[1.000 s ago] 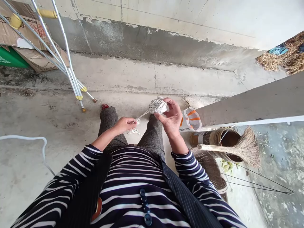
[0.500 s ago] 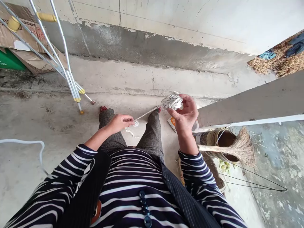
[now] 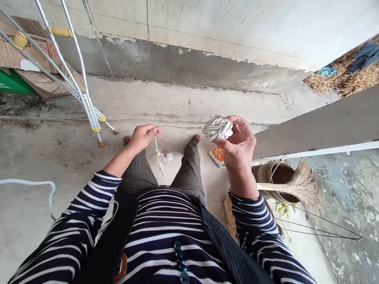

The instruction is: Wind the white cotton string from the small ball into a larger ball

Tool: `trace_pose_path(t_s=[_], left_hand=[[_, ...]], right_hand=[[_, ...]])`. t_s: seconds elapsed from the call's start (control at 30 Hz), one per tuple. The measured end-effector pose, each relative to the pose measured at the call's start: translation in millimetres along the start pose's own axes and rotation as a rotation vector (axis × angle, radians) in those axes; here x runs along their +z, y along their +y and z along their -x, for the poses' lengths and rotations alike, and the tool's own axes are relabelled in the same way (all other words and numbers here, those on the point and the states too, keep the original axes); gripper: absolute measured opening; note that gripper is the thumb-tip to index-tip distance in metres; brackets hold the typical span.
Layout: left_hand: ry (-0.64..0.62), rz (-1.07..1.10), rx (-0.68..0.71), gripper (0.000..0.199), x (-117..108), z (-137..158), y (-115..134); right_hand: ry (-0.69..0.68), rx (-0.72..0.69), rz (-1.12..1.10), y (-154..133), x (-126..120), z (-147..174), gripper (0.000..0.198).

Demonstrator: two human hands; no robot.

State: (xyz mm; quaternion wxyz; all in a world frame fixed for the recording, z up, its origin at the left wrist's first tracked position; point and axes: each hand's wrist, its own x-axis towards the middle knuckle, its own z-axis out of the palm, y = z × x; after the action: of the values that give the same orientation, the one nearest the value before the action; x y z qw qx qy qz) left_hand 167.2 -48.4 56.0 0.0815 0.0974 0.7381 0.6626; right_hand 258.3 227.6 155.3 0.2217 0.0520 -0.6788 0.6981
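Note:
A ball of white cord with dark flecks sits between the thumb and fingers of my right hand, held up in front of my right knee. My left hand is closed in a pinch on the cord's free length, which spans faintly across to the ball. From the left fingertips a twisted white cord end hangs down. Below it, a small loose bundle of the cord shows between my legs, with a short tail beside it.
Crutches lean at the left before cardboard boxes. A white hose lies at the left. On the right are a bucket, a straw broom and a low wall. An orange-and-white packet lies on the floor.
My left hand has moved up and left, drawing the cord out nearly level. My right hand has shifted slightly right with the ball. More of the hanging cord end shows.

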Motion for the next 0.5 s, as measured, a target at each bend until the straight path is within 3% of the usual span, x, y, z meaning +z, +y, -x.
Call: trace_pose_path(t_s=[0.13, 0.23, 0.3, 0.4, 0.5], left_hand=[[0.050, -0.223, 0.196, 0.031, 14, -39, 16], [-0.032, -0.199, 0.300, 0.029, 38, -57, 36], [-0.179, -0.094, 0.283, 0.029, 57, -58, 47], [-0.502, 0.073, 0.173, 0.030, 80, -42, 53], [-0.729, 0.142, 0.026, 0.029, 79, -15, 52]], right_hand=[[-0.069, -0.006, 0.032, -25, 12, -2, 0.061], [-0.090, -0.074, 0.079, -41, 19, -9, 0.063], [-0.084, -0.135, 0.109, -50, 21, -16, 0.063], [-0.055, -0.193, 0.114, -63, 20, -26, 0.058], [-0.029, -0.203, 0.052, -68, 17, -33, 0.051]])
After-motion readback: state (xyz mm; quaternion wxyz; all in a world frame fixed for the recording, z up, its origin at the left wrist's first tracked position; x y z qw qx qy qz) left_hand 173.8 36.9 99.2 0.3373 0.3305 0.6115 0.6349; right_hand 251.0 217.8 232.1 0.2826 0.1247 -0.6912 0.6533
